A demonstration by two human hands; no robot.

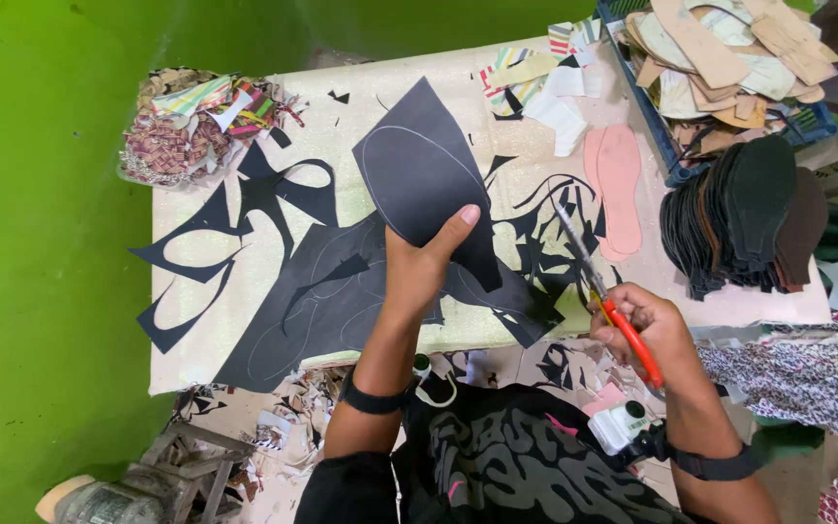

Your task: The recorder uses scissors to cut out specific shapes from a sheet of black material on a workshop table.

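Holding dark sheet [424, 170] — L hand [417, 267]; R hand [647, 325] grips scissors [598, 291].

the dark sheet [419, 165] is looking matt and smooth, like thin foam or leatherette. the scissors [601, 291] are showing bare metal blades and glossy red plastic handles, while the table covering [244, 311] is glinting faintly.

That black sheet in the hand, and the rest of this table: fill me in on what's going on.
A person at a worktable holds up a black sheet piece in the left hand; a sole-shaped outline is traced on it. The right hand grips red-handled scissors, blades apart from the piece. Black offcuts litter the table, a pink sole template lies nearby, and cut dark soles are stacked at the right.
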